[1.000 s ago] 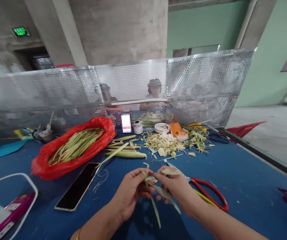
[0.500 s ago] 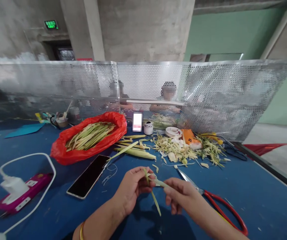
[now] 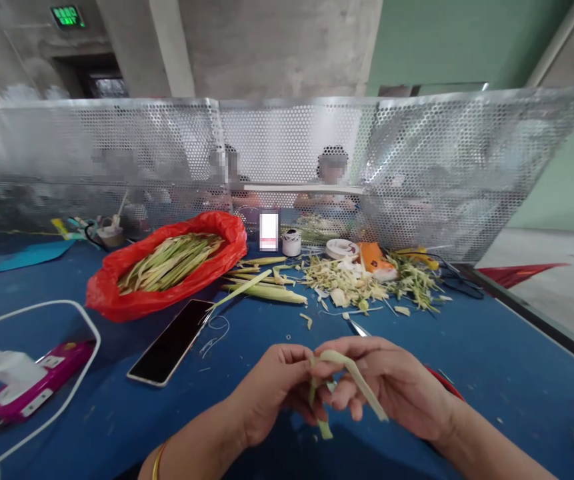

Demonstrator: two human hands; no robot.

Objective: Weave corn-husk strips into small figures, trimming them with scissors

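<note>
Leaf strip (image 3: 365,390) across R hand (image 3: 404,383), over blue tbl (image 3: 107,430); perf. screen (image 3: 287,137) behind.

The bag (image 3: 111,300) is lying on the desk (image 3: 247,337), with leaves (image 3: 171,263) resting inside it. A panel (image 3: 287,140) is standing behind the bag, a card (image 3: 31,256) is lying to its left, and a phone (image 3: 171,343) is lying just before it. A power strip (image 3: 31,398) is sitting before its left end. Husks (image 3: 271,293) are lying just right of the bag, scraps (image 3: 344,283) farther right. Before the bag, to its right, the left hand (image 3: 279,387) and right hand (image 3: 397,383) are meeting around leaf strips (image 3: 365,388).
</note>
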